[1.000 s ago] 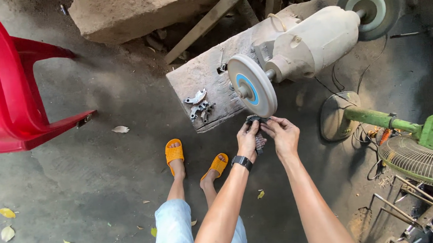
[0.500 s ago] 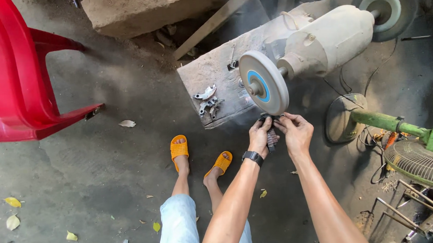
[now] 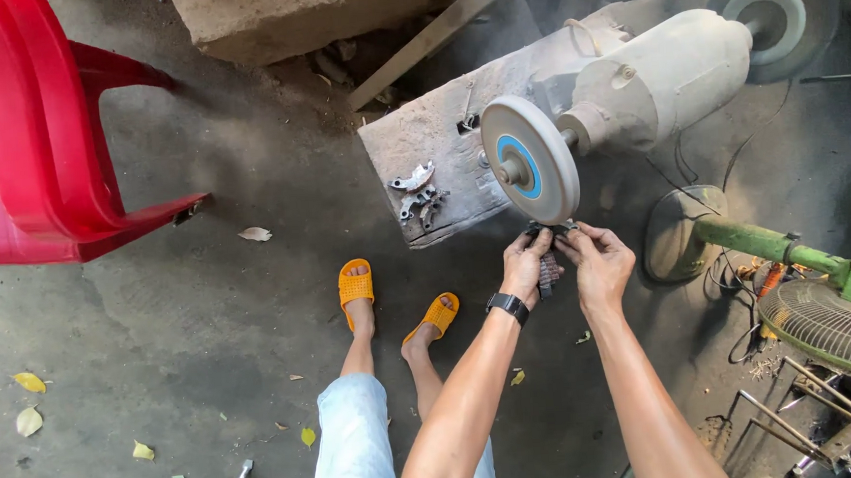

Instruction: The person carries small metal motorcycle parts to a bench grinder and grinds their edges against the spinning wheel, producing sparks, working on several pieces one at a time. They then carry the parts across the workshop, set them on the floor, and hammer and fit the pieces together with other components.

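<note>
Fingers of the left hand (image 3: 525, 262) and right hand (image 3: 599, 263) pinch a small dark part (image 3: 547, 269) between them, pressed up at six o'clock of the grinding wheel (image 3: 529, 159). Metal pieces (image 3: 415, 192) lie on the block (image 3: 429, 140) at nine o'clock.

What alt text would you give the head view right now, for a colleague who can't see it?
Seen from above, a person's left hand and right hand press a small dark metal part up against the lower edge of a grinding wheel on a dusty bench grinder. Orange sandals, a red plastic chair and a green fan surround them on the concrete floor.
</note>
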